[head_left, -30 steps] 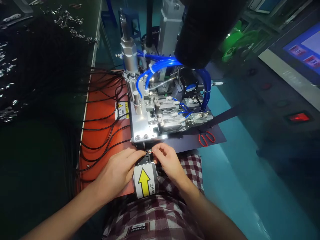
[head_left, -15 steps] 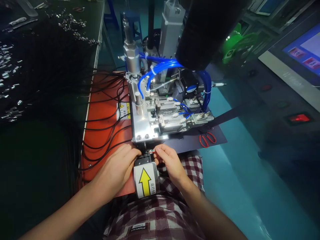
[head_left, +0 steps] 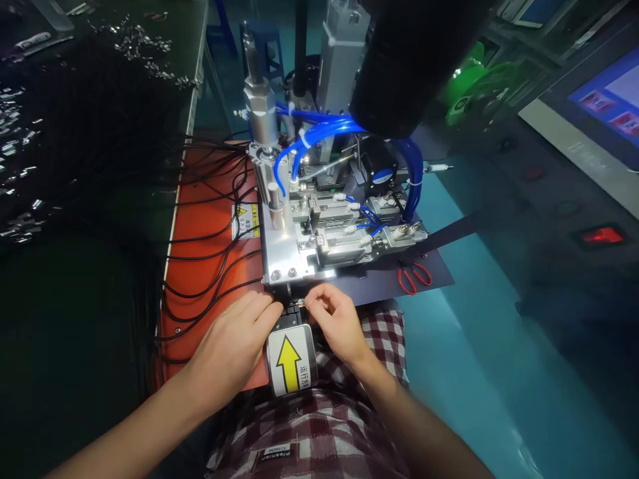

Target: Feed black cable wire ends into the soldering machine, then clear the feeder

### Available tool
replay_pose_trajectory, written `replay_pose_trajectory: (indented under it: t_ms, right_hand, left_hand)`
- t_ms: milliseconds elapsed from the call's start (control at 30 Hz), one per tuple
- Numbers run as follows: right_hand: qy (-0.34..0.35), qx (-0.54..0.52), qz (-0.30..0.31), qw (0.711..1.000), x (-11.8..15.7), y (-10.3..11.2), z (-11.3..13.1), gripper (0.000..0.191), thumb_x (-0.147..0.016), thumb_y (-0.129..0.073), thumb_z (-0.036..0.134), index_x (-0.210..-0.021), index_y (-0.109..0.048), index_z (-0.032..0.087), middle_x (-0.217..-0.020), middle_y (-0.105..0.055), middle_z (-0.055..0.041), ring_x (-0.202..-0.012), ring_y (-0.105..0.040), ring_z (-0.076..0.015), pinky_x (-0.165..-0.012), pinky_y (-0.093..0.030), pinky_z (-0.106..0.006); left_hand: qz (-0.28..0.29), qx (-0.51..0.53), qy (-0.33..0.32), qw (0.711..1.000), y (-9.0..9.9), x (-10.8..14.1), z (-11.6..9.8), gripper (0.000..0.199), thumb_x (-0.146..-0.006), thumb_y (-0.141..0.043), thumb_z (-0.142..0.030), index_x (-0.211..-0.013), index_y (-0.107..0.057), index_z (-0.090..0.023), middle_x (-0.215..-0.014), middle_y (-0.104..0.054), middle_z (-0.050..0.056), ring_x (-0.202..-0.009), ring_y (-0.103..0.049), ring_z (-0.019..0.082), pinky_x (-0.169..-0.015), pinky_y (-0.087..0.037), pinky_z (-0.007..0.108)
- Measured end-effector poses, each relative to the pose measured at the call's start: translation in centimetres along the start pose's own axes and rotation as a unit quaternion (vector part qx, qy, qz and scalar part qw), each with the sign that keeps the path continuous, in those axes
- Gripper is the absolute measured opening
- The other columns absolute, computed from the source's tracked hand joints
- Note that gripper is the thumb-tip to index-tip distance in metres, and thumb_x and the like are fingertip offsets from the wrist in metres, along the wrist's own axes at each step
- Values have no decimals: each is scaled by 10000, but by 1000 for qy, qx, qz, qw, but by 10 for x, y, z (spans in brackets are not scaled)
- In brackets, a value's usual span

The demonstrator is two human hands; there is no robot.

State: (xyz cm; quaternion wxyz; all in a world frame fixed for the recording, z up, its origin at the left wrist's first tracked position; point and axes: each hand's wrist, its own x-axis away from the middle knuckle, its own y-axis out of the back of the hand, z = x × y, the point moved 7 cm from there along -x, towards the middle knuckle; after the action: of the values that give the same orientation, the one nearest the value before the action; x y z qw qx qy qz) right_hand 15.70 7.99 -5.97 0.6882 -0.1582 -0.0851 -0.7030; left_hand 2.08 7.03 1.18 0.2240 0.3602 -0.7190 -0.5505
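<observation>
My right hand (head_left: pixel 338 324) pinches the ends of thin coloured wires (head_left: pixel 300 303) between thumb and forefinger, over a small black fixture (head_left: pixel 289 318) at the machine's front. From the left, my left hand (head_left: pixel 242 336) presses against the same fixture with its fingers curled together; whatever lies under them is hidden. Just behind both hands stands the metal machine (head_left: pixel 287 256) with its blue air tubes (head_left: pixel 332 128). A white label with a yellow arrow (head_left: pixel 288 364) covers the rounded part in front of the fixture.
Black cables (head_left: pixel 214 256) run across the orange mat (head_left: pixel 187 213) on the left. Red-handled scissors (head_left: pixel 414 278) lie on the dark plate to the right. A dark bench (head_left: pixel 100 133) carries a heap of black cables with shiny ends. At right is a control screen (head_left: pixel 612 100).
My right hand has shifted slightly left, its fingertips now closer to the fixture, and less of the coloured wires shows. My left hand stays almost in place.
</observation>
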Motion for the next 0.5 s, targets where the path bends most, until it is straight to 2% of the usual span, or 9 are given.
replay_pose_trajectory:
  t_ms: [100, 200, 333, 500]
  right_hand:
    - [-58, -65, 16, 996, -1, -4, -7, 116, -718, -593, 265, -663, -538, 179, -531, -492, 55, -482, -443, -100, -510, -336, -248]
    - [-113, -115, 34, 986, -1, -8, -11, 116, -683, -600, 258, -645, -538, 168, -539, -500, 53, -468, -436, -89, -497, -317, -240]
    - [-100, -99, 41, 989, 0, -5, -8, 163, -691, -630, 312, -672, -561, 165, -588, -529, 42, -493, -463, -91, -505, -319, -239]
    - [-86, -98, 48, 990, 0, -3, -12, 209, -735, -608, 380, -701, -568, 177, -647, -556, 28, -516, -481, -101, -522, -352, -248]
  left_hand:
    - [-5, -62, 19, 998, -1, 4, -3, 228, -877, -390, -74, -963, -593, -134, -858, -541, 87, -784, -482, 237, -653, -422, 360]
    - [34, -66, 55, 996, -4, 7, -2, 263, -867, -371, -49, -991, -582, -145, -883, -528, 86, -797, -494, 238, -647, -438, 358]
    - [81, 0, 96, 992, -5, 5, -1, 273, -884, -356, -75, -1048, -559, -156, -922, -523, 75, -830, -515, 226, -667, -468, 349]
    - [59, 70, 78, 993, -2, -3, -9, 310, -895, -378, -112, -1158, -529, -176, -996, -544, 81, -874, -530, 213, -720, -492, 337]
